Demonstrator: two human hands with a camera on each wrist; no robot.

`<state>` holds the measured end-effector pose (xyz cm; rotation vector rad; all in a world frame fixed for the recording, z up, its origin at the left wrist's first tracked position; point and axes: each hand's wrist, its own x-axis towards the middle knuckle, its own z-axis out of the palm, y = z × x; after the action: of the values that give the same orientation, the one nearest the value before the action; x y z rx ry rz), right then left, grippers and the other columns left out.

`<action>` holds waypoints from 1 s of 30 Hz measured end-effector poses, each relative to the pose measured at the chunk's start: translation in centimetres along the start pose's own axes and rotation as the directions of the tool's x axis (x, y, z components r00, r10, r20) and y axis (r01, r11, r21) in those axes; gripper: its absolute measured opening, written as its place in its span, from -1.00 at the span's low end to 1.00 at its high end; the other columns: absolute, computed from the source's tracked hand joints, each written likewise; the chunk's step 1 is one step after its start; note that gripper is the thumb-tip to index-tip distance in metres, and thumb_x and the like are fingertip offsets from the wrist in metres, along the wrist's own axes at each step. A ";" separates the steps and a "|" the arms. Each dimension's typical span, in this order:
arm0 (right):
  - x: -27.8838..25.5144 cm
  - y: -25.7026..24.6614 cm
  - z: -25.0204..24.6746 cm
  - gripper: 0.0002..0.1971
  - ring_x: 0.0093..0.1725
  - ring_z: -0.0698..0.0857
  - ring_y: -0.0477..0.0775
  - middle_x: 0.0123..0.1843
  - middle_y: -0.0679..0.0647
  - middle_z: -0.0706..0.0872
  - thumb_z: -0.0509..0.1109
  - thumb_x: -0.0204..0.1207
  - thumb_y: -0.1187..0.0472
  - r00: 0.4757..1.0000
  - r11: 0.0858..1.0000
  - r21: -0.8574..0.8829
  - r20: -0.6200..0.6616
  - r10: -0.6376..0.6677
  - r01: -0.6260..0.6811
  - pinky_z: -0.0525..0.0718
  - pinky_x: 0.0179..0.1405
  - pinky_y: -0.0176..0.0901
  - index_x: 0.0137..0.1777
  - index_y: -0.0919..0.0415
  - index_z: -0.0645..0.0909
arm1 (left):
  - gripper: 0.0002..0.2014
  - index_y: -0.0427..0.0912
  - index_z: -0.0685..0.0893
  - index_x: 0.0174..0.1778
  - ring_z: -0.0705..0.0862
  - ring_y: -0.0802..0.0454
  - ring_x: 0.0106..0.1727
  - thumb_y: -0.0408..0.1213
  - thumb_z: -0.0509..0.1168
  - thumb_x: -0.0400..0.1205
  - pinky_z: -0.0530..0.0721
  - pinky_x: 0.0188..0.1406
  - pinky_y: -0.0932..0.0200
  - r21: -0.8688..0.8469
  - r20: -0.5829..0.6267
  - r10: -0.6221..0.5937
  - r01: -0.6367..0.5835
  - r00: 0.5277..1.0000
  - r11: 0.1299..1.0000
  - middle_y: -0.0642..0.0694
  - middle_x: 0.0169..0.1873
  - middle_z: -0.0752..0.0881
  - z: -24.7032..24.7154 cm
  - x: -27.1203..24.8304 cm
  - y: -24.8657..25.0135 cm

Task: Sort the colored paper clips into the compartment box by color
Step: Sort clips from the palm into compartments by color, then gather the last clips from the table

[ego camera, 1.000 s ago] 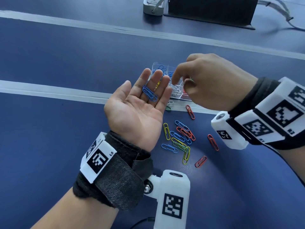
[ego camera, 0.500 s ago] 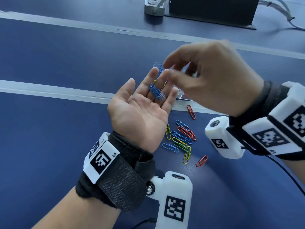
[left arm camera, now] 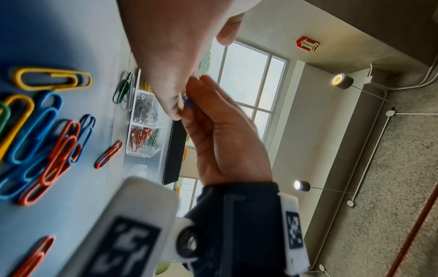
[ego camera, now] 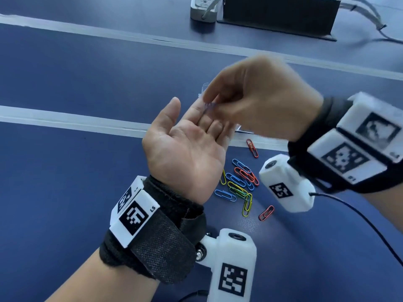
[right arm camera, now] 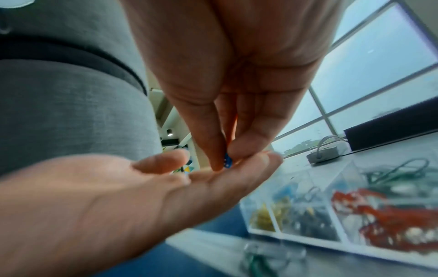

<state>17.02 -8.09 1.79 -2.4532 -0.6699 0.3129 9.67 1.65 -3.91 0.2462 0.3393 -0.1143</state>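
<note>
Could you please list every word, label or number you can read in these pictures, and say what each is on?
"FIRE": red wall sign with an arrow, seen sideways.
"LS": white tag on the left wrist band.
Small marks on the right wrist tags: too blurred to read.
The square black-and-white codes carry no words.

head: above, facing down on table (ego camera: 65,192) | left wrist: close, along palm | right wrist: close, along fingers | shared: blue clip (ego camera: 208,105), box (left arm camera: 142,131)
</note>
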 end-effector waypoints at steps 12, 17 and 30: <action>3.6 2.0 -2.0 -0.86 -0.33 0.67 -0.10 -0.35 -0.09 0.72 0.56 0.33 0.22 0.976 0.956 -0.207 0.025 0.219 -0.209 0.71 -0.01 -0.18 -0.14 0.00 0.75 | -0.81 -0.17 0.53 -0.27 0.47 -0.04 -0.38 -0.23 0.07 0.57 0.49 -0.32 0.15 0.042 -0.106 0.091 -0.087 0.990 0.995 -0.11 -0.34 0.52 0.2 0.3 0.8; 2.4 1.5 -2.8 -0.84 -0.29 0.67 -0.05 -0.25 -0.03 0.74 0.48 0.42 0.26 0.990 0.977 -0.159 -0.038 0.139 -0.144 0.69 -0.05 -0.20 -0.04 0.02 0.75 | -0.87 -0.18 0.51 -0.31 0.43 -0.03 -0.44 -0.25 0.11 0.47 0.48 -0.40 0.19 0.061 -0.066 0.068 -0.064 0.995 0.996 -0.10 -0.37 0.49 0.5 0.2 1.1; -6.6 2.8 -0.6 -0.71 0.09 0.60 0.14 0.13 0.05 0.56 0.21 0.44 0.35 0.908 0.840 -0.499 0.418 0.019 0.212 0.57 -0.02 -0.06 0.14 0.12 0.54 | -0.78 0.06 0.66 -0.06 0.65 -0.01 -0.33 -0.26 0.30 0.41 0.64 -0.43 0.05 0.943 0.324 -0.071 -0.316 0.943 0.106 0.06 -0.26 0.71 4.7 -2.4 4.5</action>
<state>12.78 -13.84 1.13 -2.8946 -1.1996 0.6933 9.56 4.98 2.18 1.6803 -0.1524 -0.2010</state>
